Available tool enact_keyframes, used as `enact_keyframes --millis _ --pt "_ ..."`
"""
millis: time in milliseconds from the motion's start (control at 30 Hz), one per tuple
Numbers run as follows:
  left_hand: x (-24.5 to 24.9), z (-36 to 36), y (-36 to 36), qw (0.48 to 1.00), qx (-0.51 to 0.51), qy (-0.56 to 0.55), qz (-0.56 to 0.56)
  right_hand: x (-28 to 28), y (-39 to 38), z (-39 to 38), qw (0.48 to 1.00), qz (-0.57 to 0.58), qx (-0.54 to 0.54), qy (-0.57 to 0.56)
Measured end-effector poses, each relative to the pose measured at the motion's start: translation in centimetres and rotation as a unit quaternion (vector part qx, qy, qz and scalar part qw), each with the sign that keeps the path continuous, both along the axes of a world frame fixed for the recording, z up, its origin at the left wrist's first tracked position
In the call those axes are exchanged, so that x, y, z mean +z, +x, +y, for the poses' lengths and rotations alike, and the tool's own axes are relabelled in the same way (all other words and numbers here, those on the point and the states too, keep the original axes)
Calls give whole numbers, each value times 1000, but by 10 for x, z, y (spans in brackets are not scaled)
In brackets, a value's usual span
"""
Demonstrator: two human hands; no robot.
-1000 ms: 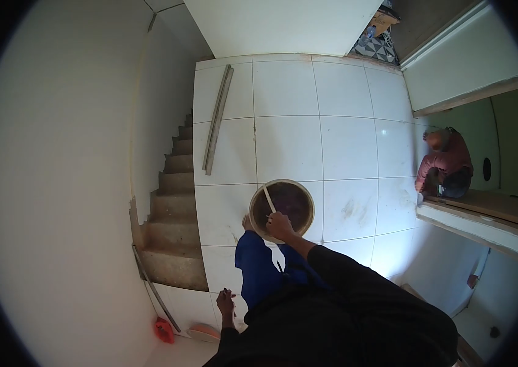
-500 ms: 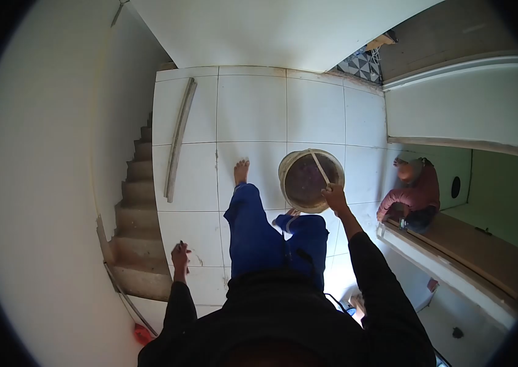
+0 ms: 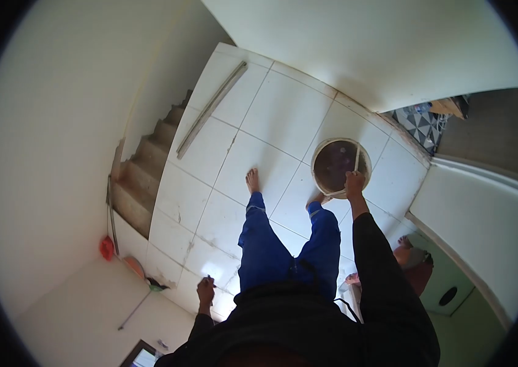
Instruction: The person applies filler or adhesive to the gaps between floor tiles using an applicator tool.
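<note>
1. The bucket (image 3: 314, 173) is well to the right of the staircase (image 3: 140, 177).
2. The right hand (image 3: 354, 184) grips its handle (image 3: 357, 158); the left hand (image 3: 206, 292), nearer the staircase, has curled fingers, and whether it holds anything I cannot tell.
3. Good carrying probably needs a centred grip, little swing and clearance from the right leg (image 3: 325, 238), keeping the dark contents (image 3: 333, 165) level.
4. Mouth up; long axis roughly vertical, slight tilt hard to judge.
</note>
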State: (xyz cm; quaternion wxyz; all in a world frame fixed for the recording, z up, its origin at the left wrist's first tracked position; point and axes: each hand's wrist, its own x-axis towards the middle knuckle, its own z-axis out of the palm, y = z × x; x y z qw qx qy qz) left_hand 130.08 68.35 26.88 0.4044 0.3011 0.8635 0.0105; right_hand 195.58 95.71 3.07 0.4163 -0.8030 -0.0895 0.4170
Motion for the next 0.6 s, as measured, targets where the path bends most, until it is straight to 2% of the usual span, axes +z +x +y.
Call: enact_keyframes --millis 33,67,133,167,200,233,267,300,333,400,467,533,567,600 --pt "18 -53 30 998 14 -66 7 -13 13 4 999 -19 27 -5" --pt "29 -88 67 991 33 -128 9 1 26 16 999 20 41 -22" --pt "73 -127 143 989 24 -143 11 8 46 32 997 49 51 -40" --pt "76 -155 162 990 40 -133 -5 -5 58 34 997 64 46 -18" --pt "88 -161 184 969 116 -216 -24 -2 68 41 994 86 34 -52" --pt "85 -187 197 977 85 -195 -17 -7 82 42 991 120 44 -44" --pt "78 -212 206 984 53 -171 -7 -18 88 44 993 86 51 -64" --pt "83 -218 222 973 97 -207 -6 6 93 56 991 83 77 -69" --pt "87 -210 228 960 134 -245 -8 -17 114 56 989 128 45 -51" --pt "96 -194 244 960 140 -241 -23 -20 122 63 986 116 89 -74" --pt "80 -213 249 960 185 -208 -36 -24 127 60 985 63 139 -85" --pt "63 -205 256 965 166 -202 -32 -22 131 63 983 72 153 -77" --pt "49 -199 256 971 159 -174 -35 -17 127 63 984 85 123 -95" --pt "58 -151 268 953 260 -144 -64 -11 125 62 984 98 92 -114"
